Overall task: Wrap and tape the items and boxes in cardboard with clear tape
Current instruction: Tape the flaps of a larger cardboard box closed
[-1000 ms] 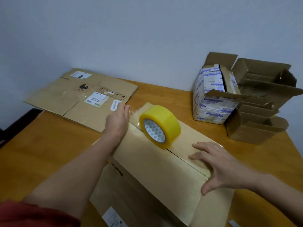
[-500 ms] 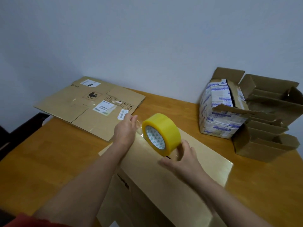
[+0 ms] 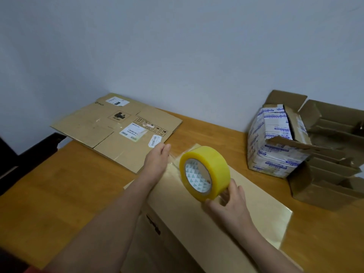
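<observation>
A long cardboard-wrapped parcel (image 3: pixel 226 219) lies across the wooden table (image 3: pixel 65 190) in front of me. A yellow-looking roll of clear tape (image 3: pixel 204 172) stands on edge on the parcel's top. My right hand (image 3: pixel 228 203) grips the roll at its lower right rim, thumb and fingers curled round it. My left hand (image 3: pixel 156 164) lies flat on the parcel's far left end, fingers straight, pressing down where the tape strip starts. A short stretch of tape runs between that hand and the roll.
A flattened cardboard box (image 3: pixel 116 131) with labels lies at the back left, partly over the table edge. At the right stand a blue-and-white wrapped package (image 3: pixel 275 146) and several open cardboard boxes (image 3: pixel 331 154). A dark chair (image 3: pixel 29 156) is at the left.
My right hand left the parcel's top and took hold of the tape roll. The left hand stayed pressed on the far end. The camera tilted upward.
</observation>
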